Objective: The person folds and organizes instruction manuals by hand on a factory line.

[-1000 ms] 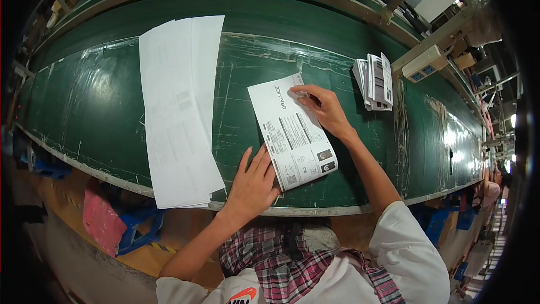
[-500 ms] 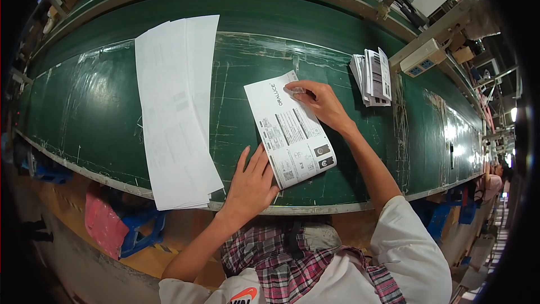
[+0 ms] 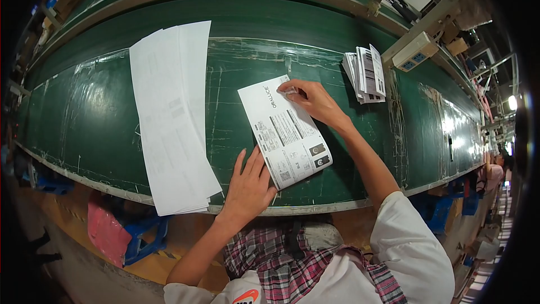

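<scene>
A printed sheet [image 3: 286, 135] with the word ORALUCE lies tilted on the green table, its right side curving up as if folded. My right hand [image 3: 312, 100] pinches its upper right edge between thumb and fingers. Against the sheet's lower left edge rests my left hand [image 3: 247, 184], palm down with the fingers spread. To the left is a stack of long white sheets [image 3: 171, 118], slightly fanned, its near end over the table's front edge.
A pile of folded printed papers [image 3: 365, 76] stands at the back right, near a socket box [image 3: 415, 52] on the frame. Blue stools [image 3: 147, 239] and a pink cloth [image 3: 107, 228] are below the table's front edge. Another person sits at the far right.
The view has shifted slightly, moving the table and papers a little left in the frame. Both hands keep nearly the same places on the printed sheet.
</scene>
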The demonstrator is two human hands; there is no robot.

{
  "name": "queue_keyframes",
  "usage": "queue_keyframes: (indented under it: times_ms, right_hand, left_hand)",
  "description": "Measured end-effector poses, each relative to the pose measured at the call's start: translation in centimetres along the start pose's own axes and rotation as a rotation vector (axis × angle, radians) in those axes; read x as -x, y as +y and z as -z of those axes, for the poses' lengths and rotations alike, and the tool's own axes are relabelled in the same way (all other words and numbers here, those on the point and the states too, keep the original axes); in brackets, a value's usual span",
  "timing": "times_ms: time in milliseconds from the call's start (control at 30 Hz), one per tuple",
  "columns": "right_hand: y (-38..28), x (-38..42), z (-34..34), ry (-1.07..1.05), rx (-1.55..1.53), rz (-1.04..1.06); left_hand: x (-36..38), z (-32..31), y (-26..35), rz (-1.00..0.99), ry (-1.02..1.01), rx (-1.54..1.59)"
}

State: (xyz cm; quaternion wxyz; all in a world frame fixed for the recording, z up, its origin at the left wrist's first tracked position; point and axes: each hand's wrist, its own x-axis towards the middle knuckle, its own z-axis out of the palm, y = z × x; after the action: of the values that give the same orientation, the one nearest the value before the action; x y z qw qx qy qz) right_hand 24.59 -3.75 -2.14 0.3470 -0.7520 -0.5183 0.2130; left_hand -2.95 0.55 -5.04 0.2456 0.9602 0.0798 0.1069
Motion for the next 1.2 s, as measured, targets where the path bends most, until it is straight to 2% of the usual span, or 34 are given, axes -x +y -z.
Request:
queue_keyframes:
  times_ms: [167,633,733,833,933,1033,1167,1200]
  right_hand:
    - [-0.5,-0.1,0.1,-0.003,0.059,-0.053]
    - [0.0,-0.2,-0.2,0.006,0.028,-0.032]
    - [0.2,-0.3,-0.2,0.007,0.021,-0.026]
    - [0.4,-0.3,-0.3,0.019,0.005,-0.005]
    - [0.5,-0.2,-0.3,0.024,0.001,-0.008]
    - [0.4,-0.3,-0.3,0.013,0.010,-0.015]
    - [0.6,-0.3,-0.4,0.026,-0.028,-0.006]
    - [0.3,-0.4,-0.2,0.018,-0.014,-0.022]
  left_hand:
    - [0.1,-0.1,0.0,0.006,-0.003,-0.010]
    - [0.0,0.1,0.2,0.010,0.007,0.011]
    - [-0.1,0.1,0.2,-0.010,0.114,-0.001]
    - [-0.1,1.1,0.1,0.163,0.283,0.328]
    - [-0.3,2.7,-0.1,0.292,0.428,0.393]
    - [-2.7,3.8,0.7,0.089,0.416,0.266]
    - [-4.0,2.0,1.8,-0.220,0.097,0.137]
    - [-3.9,1.3,1.9,-0.228,0.018,0.111]
